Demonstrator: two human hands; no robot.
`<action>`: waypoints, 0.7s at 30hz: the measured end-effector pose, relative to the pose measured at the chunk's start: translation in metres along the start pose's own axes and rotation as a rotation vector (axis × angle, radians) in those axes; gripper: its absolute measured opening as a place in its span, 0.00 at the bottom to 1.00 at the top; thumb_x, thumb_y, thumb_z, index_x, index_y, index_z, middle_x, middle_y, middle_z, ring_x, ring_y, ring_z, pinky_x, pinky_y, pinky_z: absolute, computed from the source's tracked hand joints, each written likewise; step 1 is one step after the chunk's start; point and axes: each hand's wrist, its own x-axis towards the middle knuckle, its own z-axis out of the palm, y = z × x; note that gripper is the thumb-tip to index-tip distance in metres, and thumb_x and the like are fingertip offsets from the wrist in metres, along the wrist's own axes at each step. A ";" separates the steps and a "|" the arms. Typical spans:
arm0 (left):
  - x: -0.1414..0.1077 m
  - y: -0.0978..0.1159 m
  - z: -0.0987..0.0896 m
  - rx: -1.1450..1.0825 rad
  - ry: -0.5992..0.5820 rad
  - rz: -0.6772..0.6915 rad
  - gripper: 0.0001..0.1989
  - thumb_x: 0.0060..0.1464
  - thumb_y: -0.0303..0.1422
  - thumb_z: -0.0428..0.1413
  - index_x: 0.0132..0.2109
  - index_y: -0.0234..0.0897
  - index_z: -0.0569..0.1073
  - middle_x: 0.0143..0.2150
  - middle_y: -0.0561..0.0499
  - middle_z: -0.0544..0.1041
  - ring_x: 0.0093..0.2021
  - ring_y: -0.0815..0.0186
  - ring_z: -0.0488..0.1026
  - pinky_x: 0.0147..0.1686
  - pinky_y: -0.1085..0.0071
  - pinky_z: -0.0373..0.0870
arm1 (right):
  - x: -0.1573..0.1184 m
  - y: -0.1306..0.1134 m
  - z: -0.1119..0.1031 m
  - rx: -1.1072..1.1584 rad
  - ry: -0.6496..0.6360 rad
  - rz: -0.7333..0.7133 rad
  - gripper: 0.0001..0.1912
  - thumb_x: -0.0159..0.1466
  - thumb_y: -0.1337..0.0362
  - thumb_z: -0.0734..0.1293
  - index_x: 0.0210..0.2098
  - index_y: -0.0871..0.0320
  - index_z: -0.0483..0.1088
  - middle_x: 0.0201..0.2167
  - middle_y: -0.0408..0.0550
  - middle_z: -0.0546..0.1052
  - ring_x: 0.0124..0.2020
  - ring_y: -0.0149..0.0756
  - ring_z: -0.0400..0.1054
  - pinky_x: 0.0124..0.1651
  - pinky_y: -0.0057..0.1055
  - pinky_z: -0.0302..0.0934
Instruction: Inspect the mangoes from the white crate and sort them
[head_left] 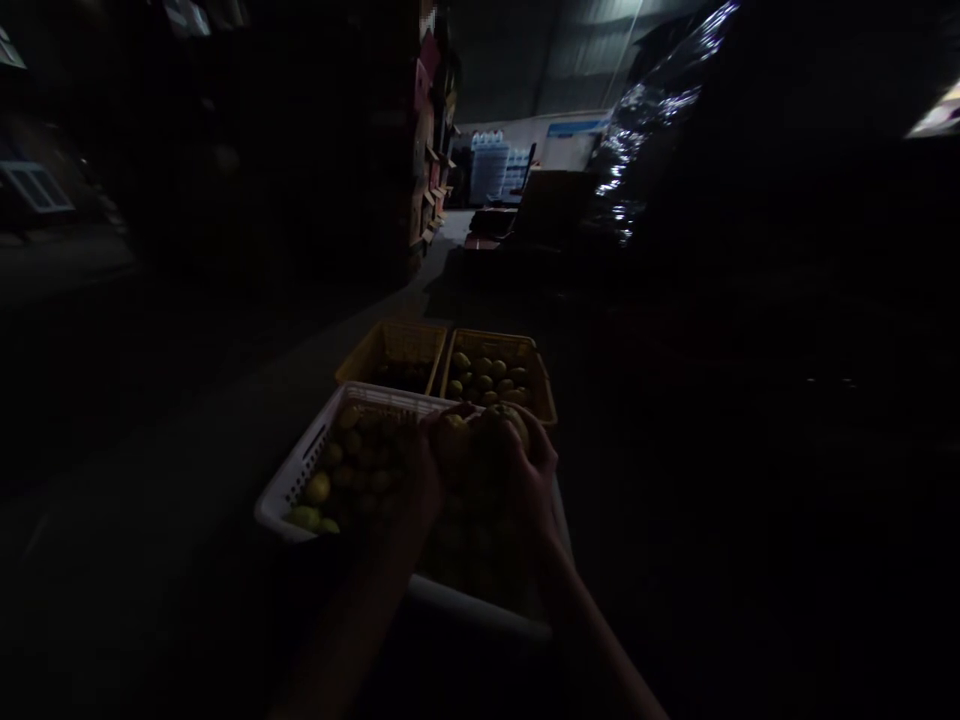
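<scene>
My left hand [429, 465] is curled round a yellowish lemon [453, 432] above the white crate [289, 495]. Beside it, my right hand [534, 468] has its fingers wrapped about another lemon [501, 418], greener and lit on top. The two hands are close together over the crate's far right part. Under them the crate holds many loose yellow and green lemons [318, 488], brightest at its left end. Deep shadow hides the fruit beneath my forearms and most of my fingertips.
Behind the white crate stand two yellow crates: the left one [352, 366] has dark contents low inside, the right one [546, 385] holds green-yellow fruit. Stacked cartons [427, 190] rise farther back, with shiny plastic wrap [622, 150] at right. Most surroundings are very dark.
</scene>
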 end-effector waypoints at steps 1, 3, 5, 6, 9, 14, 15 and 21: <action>0.000 0.002 0.001 -0.024 0.006 0.026 0.20 0.47 0.47 0.51 0.37 0.36 0.75 0.38 0.45 0.80 0.47 0.54 0.76 0.43 0.62 0.75 | -0.002 -0.001 0.003 -0.011 0.007 -0.023 0.17 0.53 0.53 0.71 0.39 0.54 0.76 0.37 0.44 0.79 0.41 0.40 0.71 0.45 0.35 0.65; -0.001 0.007 0.001 -0.044 0.021 0.063 0.18 0.47 0.46 0.51 0.34 0.36 0.76 0.36 0.45 0.80 0.46 0.54 0.77 0.43 0.63 0.74 | -0.006 -0.003 0.009 -0.024 0.015 -0.078 0.15 0.54 0.55 0.71 0.39 0.53 0.76 0.37 0.44 0.79 0.41 0.39 0.71 0.46 0.34 0.64; -0.003 0.013 -0.002 -0.031 0.044 0.087 0.17 0.47 0.45 0.50 0.32 0.36 0.76 0.35 0.46 0.80 0.46 0.55 0.77 0.44 0.64 0.74 | -0.009 -0.003 0.012 -0.024 0.008 -0.133 0.13 0.54 0.57 0.70 0.38 0.53 0.76 0.37 0.43 0.79 0.41 0.39 0.71 0.46 0.34 0.64; -0.004 0.016 -0.003 -0.021 0.052 0.094 0.17 0.48 0.44 0.50 0.32 0.36 0.76 0.35 0.47 0.80 0.46 0.55 0.77 0.44 0.64 0.73 | -0.010 -0.003 0.013 -0.020 0.003 -0.156 0.13 0.54 0.57 0.70 0.38 0.53 0.76 0.37 0.43 0.79 0.41 0.39 0.71 0.47 0.34 0.64; -0.006 0.022 -0.008 0.006 0.057 0.092 0.18 0.49 0.45 0.48 0.33 0.37 0.76 0.34 0.48 0.80 0.46 0.56 0.77 0.44 0.64 0.74 | -0.012 0.000 0.014 -0.004 -0.013 -0.189 0.12 0.54 0.59 0.70 0.38 0.53 0.76 0.37 0.44 0.79 0.42 0.40 0.71 0.48 0.35 0.64; -0.006 0.025 -0.013 -0.002 0.037 0.088 0.21 0.51 0.47 0.47 0.36 0.37 0.76 0.36 0.47 0.81 0.46 0.55 0.77 0.45 0.64 0.74 | -0.013 0.008 0.017 0.022 -0.026 -0.148 0.13 0.55 0.57 0.69 0.39 0.53 0.76 0.38 0.44 0.79 0.43 0.40 0.70 0.47 0.33 0.63; -0.006 0.024 -0.014 -0.012 0.044 0.079 0.21 0.52 0.47 0.46 0.35 0.37 0.76 0.36 0.47 0.80 0.46 0.55 0.77 0.46 0.63 0.74 | -0.012 0.010 0.019 0.036 -0.020 -0.115 0.14 0.55 0.55 0.69 0.39 0.54 0.76 0.37 0.44 0.78 0.42 0.39 0.70 0.46 0.32 0.63; 0.000 0.016 -0.021 -0.232 0.137 -0.035 0.18 0.55 0.42 0.44 0.35 0.38 0.75 0.36 0.47 0.80 0.47 0.56 0.76 0.50 0.59 0.72 | 0.000 0.025 0.022 0.087 0.012 0.139 0.19 0.56 0.46 0.66 0.29 0.56 0.72 0.26 0.40 0.73 0.31 0.34 0.66 0.38 0.29 0.61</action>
